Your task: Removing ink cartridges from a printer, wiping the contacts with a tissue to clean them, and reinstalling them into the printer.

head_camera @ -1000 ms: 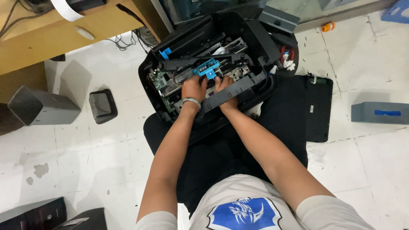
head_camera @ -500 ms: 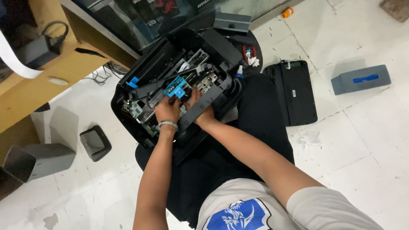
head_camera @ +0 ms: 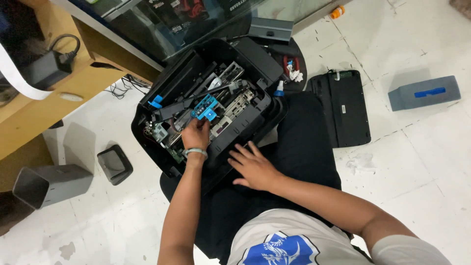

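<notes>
**Both our arms stretched forward**

Our left hand point(head_camera: 196, 135) reaches ahead with fingers curled downward, a pale band around its wrist. Our right hand point(head_camera: 252, 167) lies flat, palm down, fingers spread wide, forearm angled in from the right.

printer point(head_camera: 245, 64) on lap; flat panel point(head_camera: 346, 110) on floor right of it; bin point(head_camera: 51, 184) on floor, far left.

Bare floor point(head_camera: 422, 162) right of printer point(head_camera: 255, 64); black panel point(head_camera: 343, 108) lies between.

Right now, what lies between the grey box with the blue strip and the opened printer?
In the head view, a flat black panel lies on the floor between grey box and printer.
</notes>
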